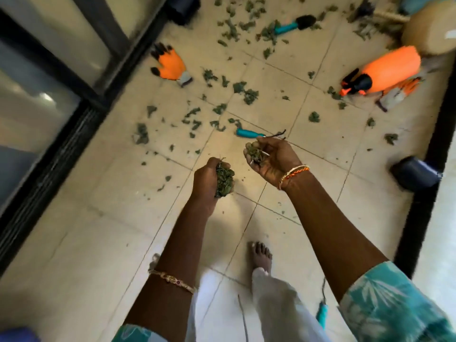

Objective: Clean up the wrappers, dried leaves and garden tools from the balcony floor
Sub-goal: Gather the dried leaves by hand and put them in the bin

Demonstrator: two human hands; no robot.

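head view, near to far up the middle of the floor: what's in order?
Bare foot → left hand gripping dried leaves → teal-handled tool → orange glove → teal-handled brush.

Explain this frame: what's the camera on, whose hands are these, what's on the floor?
There is no robot here. One wide-angle camera worn on a person's head looks down at their two bare hands and a tiled balcony floor.

The left hand grips a clump of dried leaves. The right hand cups a smaller bunch of leaves.

Many leaf scraps lie across the floor, along with an orange gardening glove, an orange spray bottle, a teal-handled brush, and a teal-handled hand tool just beyond the right hand. A dark pot lies by the right wall.
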